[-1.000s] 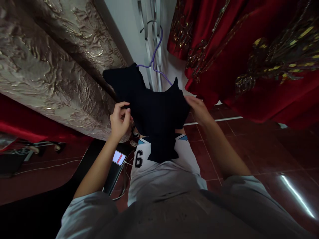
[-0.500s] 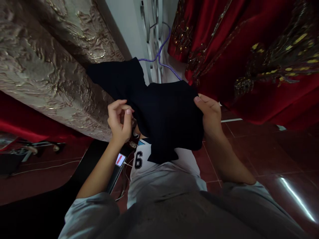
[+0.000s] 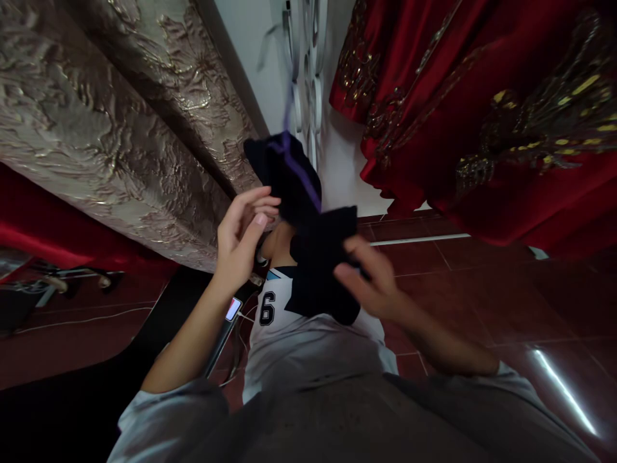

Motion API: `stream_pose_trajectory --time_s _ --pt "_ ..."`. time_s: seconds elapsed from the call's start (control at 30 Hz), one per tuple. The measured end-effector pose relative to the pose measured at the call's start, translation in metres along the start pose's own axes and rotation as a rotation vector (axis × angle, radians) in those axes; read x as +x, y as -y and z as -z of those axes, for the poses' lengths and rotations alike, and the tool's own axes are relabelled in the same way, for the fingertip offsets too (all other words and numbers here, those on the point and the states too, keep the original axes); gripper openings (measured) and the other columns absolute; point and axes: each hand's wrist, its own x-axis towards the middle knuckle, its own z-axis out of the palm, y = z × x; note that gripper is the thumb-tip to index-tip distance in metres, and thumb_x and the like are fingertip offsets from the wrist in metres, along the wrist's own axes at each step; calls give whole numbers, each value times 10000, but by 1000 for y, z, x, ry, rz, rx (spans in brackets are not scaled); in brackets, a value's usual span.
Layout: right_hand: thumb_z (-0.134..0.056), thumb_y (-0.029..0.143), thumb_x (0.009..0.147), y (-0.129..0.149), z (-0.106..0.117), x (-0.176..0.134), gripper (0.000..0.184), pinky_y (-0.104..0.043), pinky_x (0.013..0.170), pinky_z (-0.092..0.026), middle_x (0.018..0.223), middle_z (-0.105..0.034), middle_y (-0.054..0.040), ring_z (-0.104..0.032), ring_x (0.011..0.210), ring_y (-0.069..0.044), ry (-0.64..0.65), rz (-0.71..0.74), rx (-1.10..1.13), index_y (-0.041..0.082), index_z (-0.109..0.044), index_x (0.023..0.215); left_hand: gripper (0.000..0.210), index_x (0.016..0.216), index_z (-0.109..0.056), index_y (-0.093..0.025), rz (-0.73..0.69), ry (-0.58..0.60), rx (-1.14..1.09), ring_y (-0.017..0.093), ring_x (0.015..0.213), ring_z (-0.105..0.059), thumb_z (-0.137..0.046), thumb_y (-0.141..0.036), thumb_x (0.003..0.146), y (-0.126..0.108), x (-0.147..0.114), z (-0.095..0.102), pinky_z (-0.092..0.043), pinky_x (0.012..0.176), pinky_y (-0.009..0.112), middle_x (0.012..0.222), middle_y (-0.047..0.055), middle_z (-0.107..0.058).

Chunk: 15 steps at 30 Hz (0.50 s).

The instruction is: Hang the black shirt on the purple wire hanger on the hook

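Note:
A dark garment [image 3: 325, 257], seemingly a short-sleeved shirt, hangs bunched and tilted over my lap. A purple hanger [image 3: 301, 170] crosses its upper part, its upper end blurred. My left hand [image 3: 243, 235] is just left of the cloth, fingers loosely bent and apart from the thumb, holding nothing; its fingertips are close to the garment's edge. On the right, my right hand [image 3: 373, 276] is smeared by motion. Its thumb and fingers are spread beside the garment's lower half, and whether they touch the cloth is hard to see.
Textured beige fabric [image 3: 144, 128] hangs at left. Red cloth with gold sequins [image 3: 482, 128] hangs at right. Behind the garment rises a white metal scroll frame [image 3: 308, 83]. A phone with a lit screen [image 3: 233, 308] and cable lies beside my left thigh, above a red tiled floor [image 3: 453, 302].
The garment, spread wide before, has folded narrower and turned, bringing the hanger in front of it. My right hand has let go of its right edge and moved down and left.

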Motion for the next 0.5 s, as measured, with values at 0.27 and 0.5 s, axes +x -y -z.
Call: stream_pose_trajectory --time_s 0.27,0.5 --pt "-492 395 1043 -46 -25 12 268 -285 684 -442 787 -666 -15 -620 726 -143 426 158 -244 210 -596 880 380 1344 -573 -240 659 461 -447 66 494 -446 -640 -330 981 -25 -23 7 -372 449 206 809 5 -626" --pt "-671 523 918 -85 21 51 647 -551 1259 -291 1582 -433 -137 -355 1517 -319 -56 148 -371 256 -497 1481 301 1267 -705 -246 544 714 193 105 636 -535 -553 -355 1032 -51 -28 73 -407 552 198 688 -13 -577"
